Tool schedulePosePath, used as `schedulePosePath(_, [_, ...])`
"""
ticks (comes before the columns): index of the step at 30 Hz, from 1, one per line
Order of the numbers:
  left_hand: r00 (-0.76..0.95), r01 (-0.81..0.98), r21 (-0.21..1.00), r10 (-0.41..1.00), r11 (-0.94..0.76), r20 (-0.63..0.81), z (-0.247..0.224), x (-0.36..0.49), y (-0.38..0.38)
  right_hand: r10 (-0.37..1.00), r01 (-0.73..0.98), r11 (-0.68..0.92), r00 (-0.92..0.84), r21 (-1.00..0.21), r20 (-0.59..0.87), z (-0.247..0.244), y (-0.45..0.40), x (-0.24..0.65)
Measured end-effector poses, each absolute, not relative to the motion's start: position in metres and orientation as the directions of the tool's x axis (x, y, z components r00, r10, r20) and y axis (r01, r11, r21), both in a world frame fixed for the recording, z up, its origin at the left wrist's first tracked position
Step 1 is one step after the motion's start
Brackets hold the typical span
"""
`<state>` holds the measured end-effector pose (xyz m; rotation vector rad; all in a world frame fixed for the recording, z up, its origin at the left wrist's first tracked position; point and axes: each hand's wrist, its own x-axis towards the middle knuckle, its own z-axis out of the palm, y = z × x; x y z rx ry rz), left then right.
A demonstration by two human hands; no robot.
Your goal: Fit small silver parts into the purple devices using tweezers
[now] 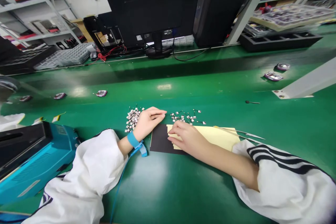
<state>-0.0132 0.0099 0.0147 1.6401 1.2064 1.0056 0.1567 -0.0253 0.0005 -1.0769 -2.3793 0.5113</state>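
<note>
My left hand (150, 121), with a blue strap (133, 140) at the wrist, is closed, thumb and fingertips pressed together. Whatever is pinched there is too small to make out. Beside it lies a heap of small white-and-black parts (132, 117) with short leads. My right hand (188, 138) is over the left end of pale yellow sheets (219, 136), its thumb and index finger apart with nothing visible between them. A black sheet (159, 138) sticks out from under the yellow ones. More of the small parts (183, 117) are scattered just beyond my right hand.
Tweezers (249, 135) lie at the yellow sheets' right end. At left stands a blue-and-black machine (39, 161). A blue cord (119, 185) runs from my wrist strap. Farther back are a monitor (152, 3), small purple-edged devices (102, 93), stacked trays (280, 38) and a white post (312, 80).
</note>
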Motion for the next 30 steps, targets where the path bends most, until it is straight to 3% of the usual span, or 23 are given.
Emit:
schedulePosePath(4, [0.256,0.271,0.933,0.952,-0.238,0.168,0.01,-0.01,0.006,0.749,0.694,0.662,-0.627,-0.283,0.215,0.005,-0.035,0.15])
schedulePosePath(10, [0.272,0.282,0.898,0.925,-0.338,0.264,0.006,-0.006,0.0,0.755,0.725,0.655,-0.638,-0.21,0.151,0.009,-0.04,0.143])
schedulePosePath(12, [0.278,0.275,0.888,0.915,-0.368,0.293,0.006,-0.005,-0.002,0.78,0.735,0.62,-0.614,-0.276,0.119,0.01,-0.038,0.143])
schedulePosePath(18, [0.303,0.32,0.843,0.89,-0.433,0.342,0.004,-0.006,-0.004,0.85,0.653,0.423,-0.526,-0.628,0.027,0.011,-0.027,0.148])
schedulePosePath(20, [0.299,0.332,0.831,0.885,-0.447,0.357,0.004,-0.006,-0.005,0.875,0.524,0.336,-0.481,-0.783,0.053,0.008,-0.023,0.15])
schedulePosePath(23, [0.306,0.331,0.804,0.862,-0.494,0.404,0.004,-0.007,-0.007,0.941,0.151,0.119,-0.332,-0.981,0.063,0.004,-0.018,0.153])
schedulePosePath(26, [0.324,0.346,0.771,0.84,-0.534,0.436,0.006,-0.006,-0.009,0.961,-0.151,-0.058,-0.277,-0.987,-0.014,0.003,-0.015,0.153])
schedulePosePath(30, [0.333,0.435,0.685,0.811,-0.584,0.481,0.008,-0.007,-0.011,0.947,-0.249,-0.128,-0.317,-0.96,-0.045,0.006,-0.016,0.151])
